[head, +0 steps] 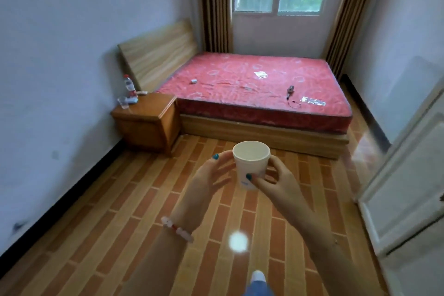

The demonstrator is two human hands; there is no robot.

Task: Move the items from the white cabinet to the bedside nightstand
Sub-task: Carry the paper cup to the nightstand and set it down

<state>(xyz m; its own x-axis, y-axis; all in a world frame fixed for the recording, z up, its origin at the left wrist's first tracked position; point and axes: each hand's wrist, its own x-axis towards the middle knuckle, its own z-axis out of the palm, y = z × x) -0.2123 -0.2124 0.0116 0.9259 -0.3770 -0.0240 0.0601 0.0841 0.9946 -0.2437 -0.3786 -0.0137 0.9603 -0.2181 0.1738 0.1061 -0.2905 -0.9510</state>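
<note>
A white paper cup (251,163) is held upright in front of me, above the floor. My right hand (278,180) grips its right side and base. My left hand (209,175) touches its left side with the fingertips. The wooden nightstand (149,122) stands to the left of the bed, against the wall. On its top are a plastic water bottle (129,89) with a red label, a clear plastic cup (123,102) and a small flat object (143,92). The white cabinet (413,175) is at the right edge of the view.
A bed with a red mattress (259,89) fills the far side of the room, with small items scattered on it. A wooden headboard (158,53) leans on the left wall. Striped orange floor (144,199) lies between me and the nightstand. My foot (258,279) shows at the bottom.
</note>
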